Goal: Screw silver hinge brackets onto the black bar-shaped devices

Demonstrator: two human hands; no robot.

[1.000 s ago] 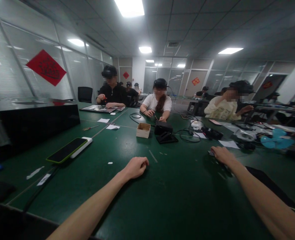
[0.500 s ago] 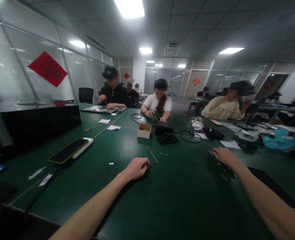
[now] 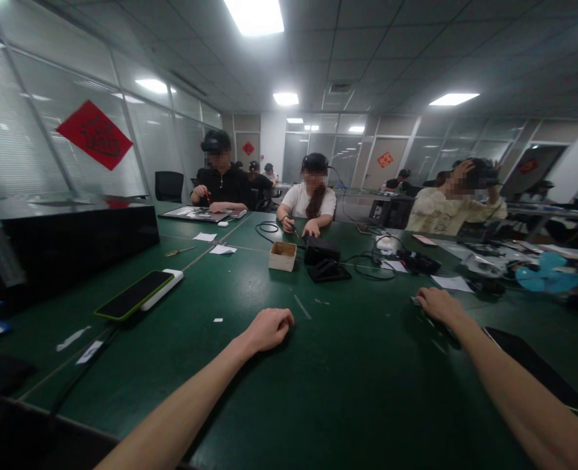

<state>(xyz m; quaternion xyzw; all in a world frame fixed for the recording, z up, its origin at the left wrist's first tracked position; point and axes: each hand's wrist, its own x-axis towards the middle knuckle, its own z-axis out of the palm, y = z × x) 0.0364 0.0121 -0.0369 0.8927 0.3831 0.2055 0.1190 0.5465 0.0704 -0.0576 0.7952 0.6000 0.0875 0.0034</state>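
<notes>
My left hand (image 3: 269,328) rests on the green tabletop (image 3: 328,385) near the middle, its fingers curled in and the thumb side towards the right. No held thing shows in it, though the palm is hidden. Farther right, my right hand (image 3: 436,305) lies palm down with its fingers bent over a thin item (image 3: 415,299). Only a pale edge of that item shows past the fingertips, too little to name it. A flat black panel (image 3: 533,362) lies beside my right forearm. Ahead of my left hand stands a small open cardboard box (image 3: 283,257).
To the left are a phone (image 3: 134,296) on a white block (image 3: 164,289), a screwdriver (image 3: 178,252) and a large black case (image 3: 73,251). Beyond the box sit a black device (image 3: 322,251) and cables. Blue fan blades (image 3: 549,273) lie right. Several people sit opposite.
My left hand has stayed put; my right hand has barely shifted. Across the table, the person at right has raised both hands to the headgear, and the middle person's hands have moved slightly.
</notes>
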